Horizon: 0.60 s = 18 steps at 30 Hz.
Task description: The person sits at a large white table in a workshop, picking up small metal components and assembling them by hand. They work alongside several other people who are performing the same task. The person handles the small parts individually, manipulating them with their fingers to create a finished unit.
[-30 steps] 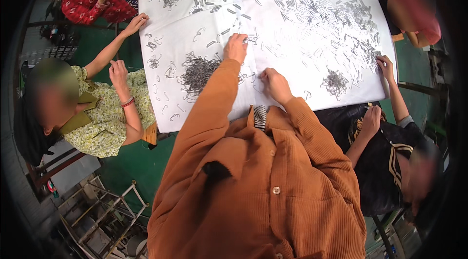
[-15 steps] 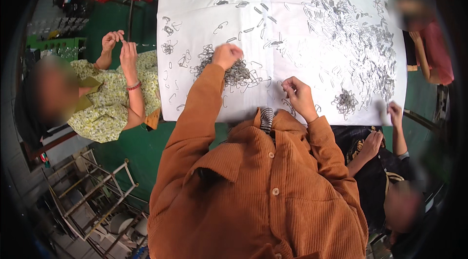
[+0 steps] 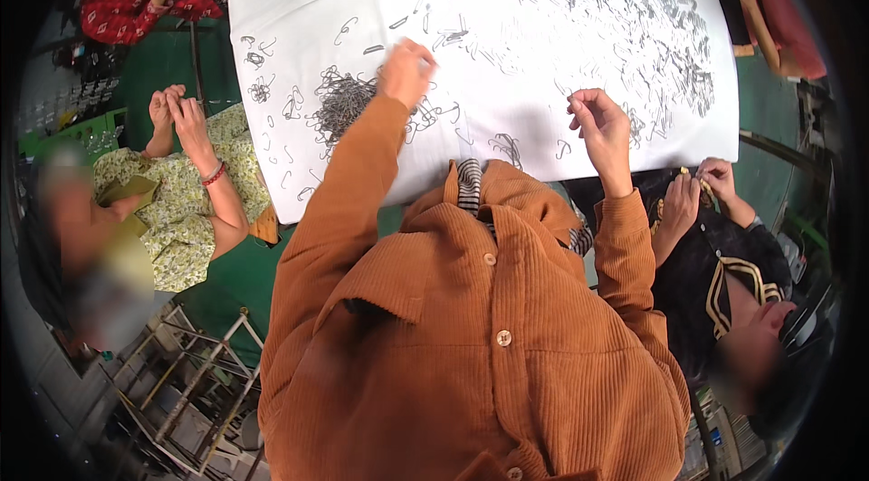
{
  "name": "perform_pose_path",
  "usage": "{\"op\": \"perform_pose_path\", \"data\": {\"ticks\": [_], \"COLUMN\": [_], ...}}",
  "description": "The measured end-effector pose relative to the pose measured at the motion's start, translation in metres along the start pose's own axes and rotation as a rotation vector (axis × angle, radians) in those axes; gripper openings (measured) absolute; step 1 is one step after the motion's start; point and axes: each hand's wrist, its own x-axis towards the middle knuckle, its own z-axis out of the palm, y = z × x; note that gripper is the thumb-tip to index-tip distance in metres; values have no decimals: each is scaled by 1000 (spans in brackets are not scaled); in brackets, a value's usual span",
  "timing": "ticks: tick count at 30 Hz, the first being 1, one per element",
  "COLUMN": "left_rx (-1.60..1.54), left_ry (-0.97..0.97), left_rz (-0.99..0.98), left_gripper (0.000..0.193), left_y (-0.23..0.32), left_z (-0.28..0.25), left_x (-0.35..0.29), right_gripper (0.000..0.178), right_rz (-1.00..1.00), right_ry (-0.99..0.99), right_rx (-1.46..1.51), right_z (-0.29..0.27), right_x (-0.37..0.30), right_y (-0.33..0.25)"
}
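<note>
My left hand (image 3: pixel 407 72) hovers just right of a dense pile of dark, thin wire hooks (image 3: pixel 339 108), over the white table cover. Motion smears its fingertips, so whether they grip anything is unclear. Farther right, my right hand (image 3: pixel 601 126) is raised above the near part of the table, thumb and fingers drawn together. A thin line shows by those fingertips, too faint to name. Between my hands and my body lie a few loose hooks (image 3: pixel 505 150). Many small, narrow metal strips (image 3: pixel 652 38) spread over the far right.
The white-covered table (image 3: pixel 507 110) reaches up to my jacket. A person in a flowered top (image 3: pixel 195 237) sits left; another in black (image 3: pixel 697 246) works close on my right. Others sit at the far corners. A metal rack (image 3: pixel 195 381) stands on the floor behind left.
My view has shifted, so the table sits farther left and higher. My left hand has moved from over the hook pile to its right. My right hand has moved right and away from me.
</note>
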Motion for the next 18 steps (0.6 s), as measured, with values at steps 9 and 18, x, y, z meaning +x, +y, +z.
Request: {"op": "perform_pose_path", "data": {"ticks": [9,18], "left_rx": [-60,-134], "left_ry": [-277,-262], "left_rz": [326,379], "left_gripper": [4,13], "left_y": [97,135], "left_z": [71,86], "left_x": [-59,-32], "right_gripper": [9,10], "right_rz": [33,82], "right_ry": [91,246], "right_rx": [87,86], "right_z": [-13,-42], "right_x": [-22,-41], "right_y": [18,16]}}
